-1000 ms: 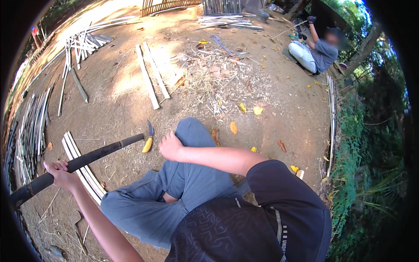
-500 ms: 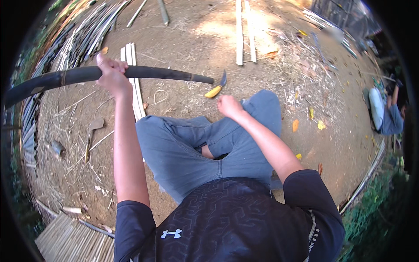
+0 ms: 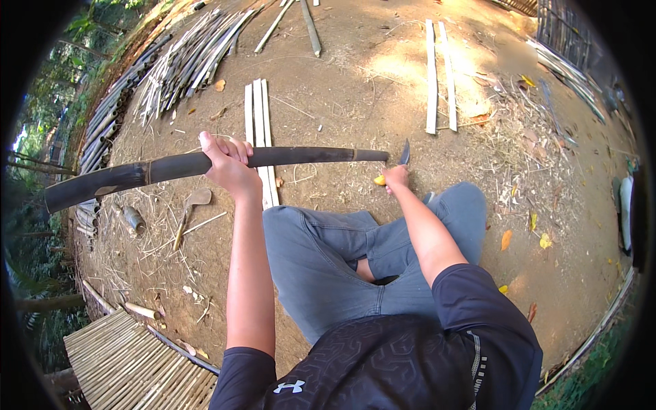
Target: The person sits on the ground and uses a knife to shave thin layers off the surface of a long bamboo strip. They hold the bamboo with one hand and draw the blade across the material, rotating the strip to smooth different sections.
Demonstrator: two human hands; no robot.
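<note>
- Your left hand [image 3: 231, 164] is wrapped around the dark pole [image 3: 307, 156], which spans left to right beyond your crossed legs [image 3: 321, 253].
- Your right hand [image 3: 396, 178] grips the yellow-handled knife [image 3: 380, 180] beside the pole's right end, blade [image 3: 405, 153] pointing far.
- Pale strips [image 3: 258, 113] lie on the ground [image 3: 328, 99] beneath the pole.

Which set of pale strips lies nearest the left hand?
The three strips that the dark pole crosses in view, beside the left hand; the pair lies farther right, the heap farther up.
</note>
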